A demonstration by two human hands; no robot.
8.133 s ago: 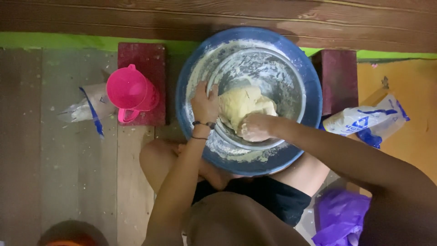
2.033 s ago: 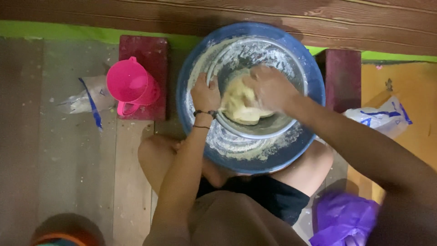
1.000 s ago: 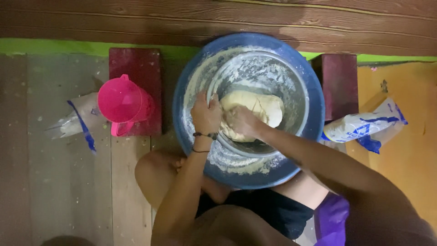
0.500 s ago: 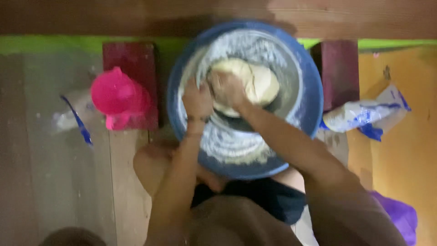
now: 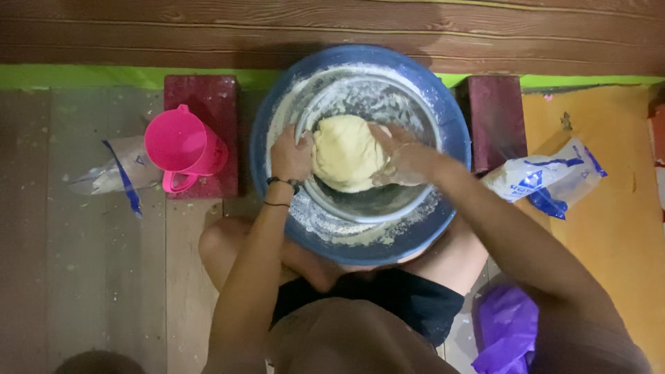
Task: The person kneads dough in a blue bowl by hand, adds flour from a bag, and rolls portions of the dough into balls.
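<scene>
While you squeeze dough [image 5: 346, 152], keep it low in middle of metal bowl [image 5: 367, 201], inside big blue basin [image 5: 429, 235]. Push with both palms, even and slow, so flour stays in. Left hand [image 5: 291, 154] cups dough's left side, fingers curled on it, wrist bent down, black bands on wrist. Right hand [image 5: 405, 156] wraps right side, fingers closed on dough, arm reaching in from right. Pink jug [image 5: 183, 145] sits well apart on floor.

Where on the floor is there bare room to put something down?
The grey floorboards left of the knee, below the pink jug, lie bare. The yellow mat below the plastic bag is free too. Around the blue basin it is crowded.
</scene>
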